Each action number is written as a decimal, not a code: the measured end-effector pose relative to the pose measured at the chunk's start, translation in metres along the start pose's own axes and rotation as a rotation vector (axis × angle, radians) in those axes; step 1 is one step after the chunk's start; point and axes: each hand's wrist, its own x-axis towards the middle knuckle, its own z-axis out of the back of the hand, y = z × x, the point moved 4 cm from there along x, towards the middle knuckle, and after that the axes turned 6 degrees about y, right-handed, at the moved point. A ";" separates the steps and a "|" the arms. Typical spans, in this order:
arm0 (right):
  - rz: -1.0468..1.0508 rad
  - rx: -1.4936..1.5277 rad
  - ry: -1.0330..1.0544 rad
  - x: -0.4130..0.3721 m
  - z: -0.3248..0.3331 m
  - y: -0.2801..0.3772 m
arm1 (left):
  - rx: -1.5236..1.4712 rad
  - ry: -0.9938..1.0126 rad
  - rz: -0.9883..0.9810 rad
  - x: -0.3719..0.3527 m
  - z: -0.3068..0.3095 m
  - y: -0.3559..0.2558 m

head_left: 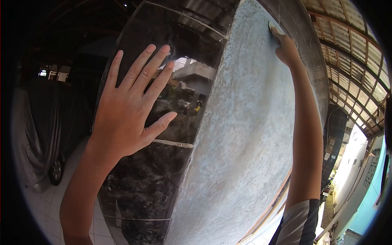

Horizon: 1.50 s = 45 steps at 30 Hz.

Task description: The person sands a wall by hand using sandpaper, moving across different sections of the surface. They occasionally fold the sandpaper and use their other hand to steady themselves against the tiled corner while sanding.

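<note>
My left hand (134, 98) lies against the glossy black tiles (151, 179), its fingers spread and nothing in it. High up at the right, my right hand (285, 47) has its fingers closed around a small pale object (272, 27), too small to name. That object touches the upper right part of a blue-grey, mottled wall panel (241, 106). The panel runs between the black tiles on the left and a darker tiled strip (304, 32) on the right.
A covered car (36, 126) stands at the far left on a white tiled floor (47, 208). Overhead at the right is a slatted roof (351, 45). A turquoise wall (367, 204) stands at the far right.
</note>
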 end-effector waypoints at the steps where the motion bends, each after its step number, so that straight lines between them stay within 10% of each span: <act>1: -0.016 0.027 -0.028 0.010 0.002 -0.005 | -0.001 -0.002 0.001 0.001 0.000 0.001; 31: -0.139 -0.019 0.050 0.013 0.002 -0.009 | -0.028 0.021 -0.015 -0.007 -0.002 0.005; 40: 0.175 -0.023 -0.038 -0.021 0.009 0.025 | -0.059 -0.001 -0.025 -0.008 -0.003 0.008; 45: -0.086 0.017 0.017 0.011 0.010 0.008 | -0.033 0.008 -0.011 -0.006 -0.003 0.006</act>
